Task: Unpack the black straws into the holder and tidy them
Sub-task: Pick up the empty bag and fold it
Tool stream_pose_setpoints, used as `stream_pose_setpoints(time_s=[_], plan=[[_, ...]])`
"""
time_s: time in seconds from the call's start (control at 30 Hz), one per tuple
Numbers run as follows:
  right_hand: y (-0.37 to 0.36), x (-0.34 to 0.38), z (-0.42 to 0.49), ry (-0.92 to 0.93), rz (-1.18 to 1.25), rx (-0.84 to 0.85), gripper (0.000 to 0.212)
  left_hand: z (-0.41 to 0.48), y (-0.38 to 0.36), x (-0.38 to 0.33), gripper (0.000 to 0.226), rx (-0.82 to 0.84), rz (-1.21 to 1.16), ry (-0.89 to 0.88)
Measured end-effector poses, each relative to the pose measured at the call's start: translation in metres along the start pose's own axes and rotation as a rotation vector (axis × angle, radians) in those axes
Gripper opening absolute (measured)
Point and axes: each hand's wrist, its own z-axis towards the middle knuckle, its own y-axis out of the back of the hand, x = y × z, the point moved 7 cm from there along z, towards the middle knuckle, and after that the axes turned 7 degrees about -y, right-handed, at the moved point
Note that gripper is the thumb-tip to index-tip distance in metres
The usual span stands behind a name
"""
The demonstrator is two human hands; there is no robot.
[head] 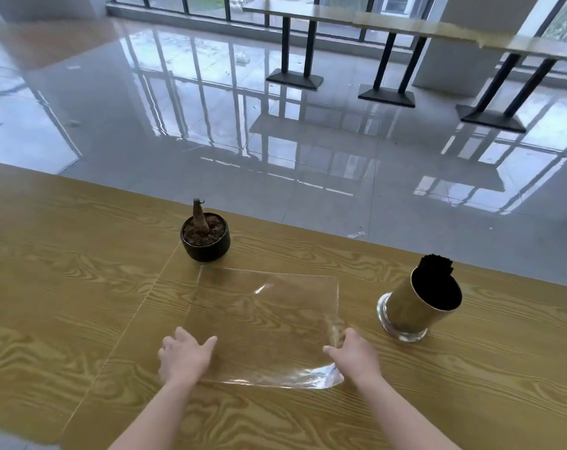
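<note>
A bundle of black straws stands in a clear glass holder on the right of the wooden table; the straw tips rise above its far rim. An empty clear plastic wrapper lies flat in the middle of the table. My left hand rests with fingers spread on the wrapper's near left corner. My right hand touches the wrapper's near right edge, where the plastic is creased and curls up. The holder is a hand's width to the right of my right hand.
A small black pot with soil and a bare stem stands just behind the wrapper's far left corner. The table's far edge runs diagonally behind pot and holder. Beyond it lie a glossy tiled floor and high tables by the windows.
</note>
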Motion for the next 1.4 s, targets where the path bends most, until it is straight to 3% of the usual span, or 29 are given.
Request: stream_pose_setpoints(time_s=[0.1, 0.23, 0.37, 0.47, 0.63, 0.77, 0.87, 0.97, 1.03, 1.13, 1.23, 1.3, 1.4], plan=[[-0.005, -0.001, 0.002, -0.051, 0.101, 0.012, 0.041, 0.006, -0.003, 0.005, 0.075, -0.002, 0.028, 0.024], [-0.011, -0.005, 0.005, -0.161, 0.407, 0.051, 0.025, 0.018, -0.006, 0.016, 0.065, 0.026, -0.042, 0.068], [-0.011, -0.007, 0.002, -0.203, 0.577, 0.087, 0.009, 0.02, 0.001, 0.02, 0.027, -0.04, 0.064, 0.041], [0.001, -0.002, -0.005, -0.164, 0.607, 0.026, 0.007, 0.019, 0.001, 0.021, 0.012, -0.074, -0.043, -0.015], [0.028, 0.023, -0.027, -0.017, 0.603, -0.105, 0.008, 0.01, -0.001, 0.019, 0.01, -0.005, -0.483, -0.063], [0.053, 0.068, -0.066, 0.285, 0.403, -0.364, 0.014, -0.009, 0.003, 0.015, 0.017, 0.045, -0.809, -0.047], [0.048, 0.111, -0.106, 0.499, 0.303, -0.429, 0.021, -0.029, 0.01, 0.006, 0.022, 0.051, -0.942, -0.109], [0.02, 0.148, -0.135, 0.647, 0.198, -0.364, 0.031, -0.049, 0.02, -0.005, 0.03, 0.089, -1.041, -0.197], [-0.009, 0.165, -0.144, 0.688, 0.114, -0.229, 0.038, -0.056, 0.026, -0.006, 0.031, 0.106, -1.099, -0.215], [-0.054, 0.181, -0.157, 0.733, 0.0, 0.002, 0.053, -0.062, 0.03, 0.002, 0.027, 0.154, -1.211, -0.175], [-0.08, 0.191, -0.173, 0.793, -0.051, 0.075, 0.069, -0.068, 0.031, 0.018, 0.029, 0.245, -1.377, -0.094], [-0.088, 0.196, -0.183, 0.842, -0.061, 0.082, 0.066, -0.072, 0.036, 0.028, 0.035, 0.253, -1.369, -0.106], [-0.096, 0.2, -0.201, 0.923, 0.008, 0.145, 0.06, -0.076, 0.04, 0.05, 0.019, 0.121, -1.372, -0.089]])
